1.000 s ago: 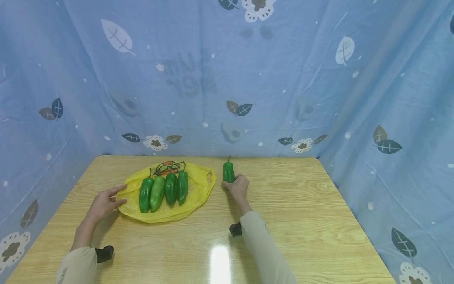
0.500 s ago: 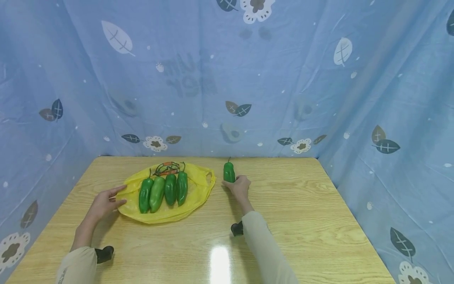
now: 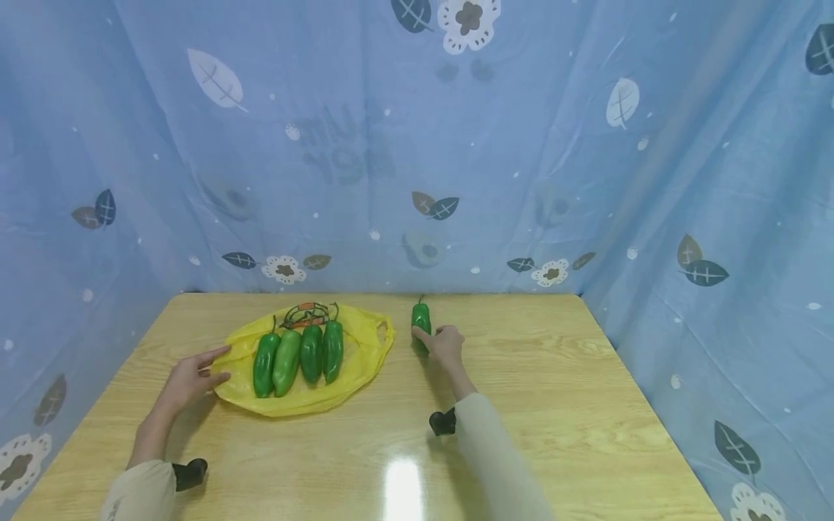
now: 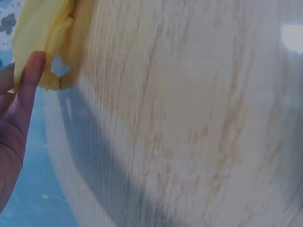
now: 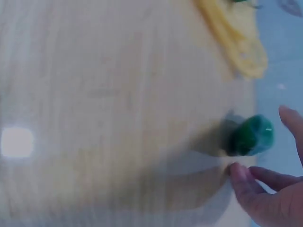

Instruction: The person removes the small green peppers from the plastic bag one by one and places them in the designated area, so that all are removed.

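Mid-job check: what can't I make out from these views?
Head view: part of the lone pepper, hidden by the right hand.
Head view: whether the red-and-dark patch behind the four peppers is print or objects; too small.
Left wrist view: much of the left hand, cut off by the left edge, and yellow bag, by the top.
Right wrist view: the lone pepper's surface detail, blurred.

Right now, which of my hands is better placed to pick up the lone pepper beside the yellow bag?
Probably the right hand: it is close beside the lone pepper, with nothing in its grip. The left hand is farther off, pinching the yellow bag.
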A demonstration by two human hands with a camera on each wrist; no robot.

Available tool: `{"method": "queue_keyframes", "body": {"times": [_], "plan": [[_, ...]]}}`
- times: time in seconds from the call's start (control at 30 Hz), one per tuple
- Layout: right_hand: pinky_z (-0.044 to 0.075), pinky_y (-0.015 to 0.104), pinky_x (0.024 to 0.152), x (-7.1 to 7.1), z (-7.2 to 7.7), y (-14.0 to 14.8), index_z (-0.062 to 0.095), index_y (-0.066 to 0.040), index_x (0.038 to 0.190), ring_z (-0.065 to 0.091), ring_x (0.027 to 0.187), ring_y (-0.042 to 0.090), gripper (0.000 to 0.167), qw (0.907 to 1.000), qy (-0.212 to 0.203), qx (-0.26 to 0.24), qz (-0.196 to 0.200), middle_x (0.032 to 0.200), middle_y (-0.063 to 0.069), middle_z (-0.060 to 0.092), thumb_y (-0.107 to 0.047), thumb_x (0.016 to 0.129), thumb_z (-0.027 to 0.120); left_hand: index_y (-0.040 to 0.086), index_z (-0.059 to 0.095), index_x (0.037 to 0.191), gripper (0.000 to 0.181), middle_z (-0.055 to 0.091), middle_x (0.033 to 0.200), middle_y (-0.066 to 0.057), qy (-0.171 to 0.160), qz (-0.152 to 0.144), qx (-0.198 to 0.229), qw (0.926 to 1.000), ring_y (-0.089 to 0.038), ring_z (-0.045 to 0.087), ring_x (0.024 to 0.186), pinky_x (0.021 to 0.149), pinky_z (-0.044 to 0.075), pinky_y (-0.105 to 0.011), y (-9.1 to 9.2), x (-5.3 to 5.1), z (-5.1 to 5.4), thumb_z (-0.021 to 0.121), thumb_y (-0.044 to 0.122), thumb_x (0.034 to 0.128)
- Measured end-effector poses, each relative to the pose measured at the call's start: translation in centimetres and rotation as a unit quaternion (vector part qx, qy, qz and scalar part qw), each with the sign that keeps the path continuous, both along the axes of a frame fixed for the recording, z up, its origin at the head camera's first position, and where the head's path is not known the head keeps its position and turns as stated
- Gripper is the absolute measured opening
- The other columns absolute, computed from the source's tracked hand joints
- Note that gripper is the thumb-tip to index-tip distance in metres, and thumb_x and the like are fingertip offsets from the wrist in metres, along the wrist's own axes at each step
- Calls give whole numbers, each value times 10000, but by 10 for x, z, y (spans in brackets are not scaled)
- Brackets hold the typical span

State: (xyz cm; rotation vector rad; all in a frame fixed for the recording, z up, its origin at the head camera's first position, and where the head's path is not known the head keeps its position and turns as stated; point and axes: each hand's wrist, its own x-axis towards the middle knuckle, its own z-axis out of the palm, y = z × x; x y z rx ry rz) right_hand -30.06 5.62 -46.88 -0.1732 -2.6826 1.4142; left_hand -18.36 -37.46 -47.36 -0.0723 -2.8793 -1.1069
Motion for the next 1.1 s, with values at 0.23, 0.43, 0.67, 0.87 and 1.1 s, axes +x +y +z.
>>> {"method": "queue_keyframes", "body": {"times": [0.23, 0.43, 0.67, 0.87, 1.1], "plan": [[560, 457, 840, 1, 1, 16, 639, 142, 1083, 651, 938, 375, 325, 9897, 1047, -957, -193, 1003, 263, 672, -135, 915, 660, -131, 431, 1357, 541, 374, 1347, -417, 76, 55, 10, 10000, -569, 445, 1160, 905, 477, -581, 2, 2, -4, 655, 51, 899], [564, 346, 852, 3, -9, 25, 668, 88, 1067, 657, 943, 319, 240, 9661, 1808, -1796, -421, 998, 205, 686, -80, 896, 678, -135, 432, 1355, 536, 381, 1349, -409, 155, 60, 41, 9999, -571, 414, 1184, 921, 459, -598, 3, 0, -4, 648, 25, 892], [547, 278, 879, 9, -15, 27, 640, 111, 1099, 639, 999, 325, 270, 9458, 2067, -2489, -270, 1046, 224, 667, -63, 895, 675, -136, 428, 1355, 541, 379, 1348, -410, 134, 83, -8, 9999, -570, 407, 1189, 921, 462, -595, 2, -2, -4, 651, 24, 889], [541, 398, 906, 29, 3, 27, 594, 181, 1097, 607, 1021, 425, 259, 9338, 2228, -2797, 106, 1072, 327, 619, 57, 876, 647, -136, 420, 1361, 550, 369, 1350, -416, 64, 85, 12, 9999, -573, 404, 1189, 919, 463, -596, 1, -2, -4, 652, 45, 896], [549, 321, 890, 40, 9, 27, 586, 204, 1087, 601, 1003, 424, 261, 9262, 2376, -2919, 227, 1059, 327, 615, 84, 864, 648, -126, 418, 1368, 553, 362, 1355, -415, 19, 138, 13, 9999, -575, 406, 1186, 924, 457, -601, 1, -1, -4, 651, 52, 899]]}}
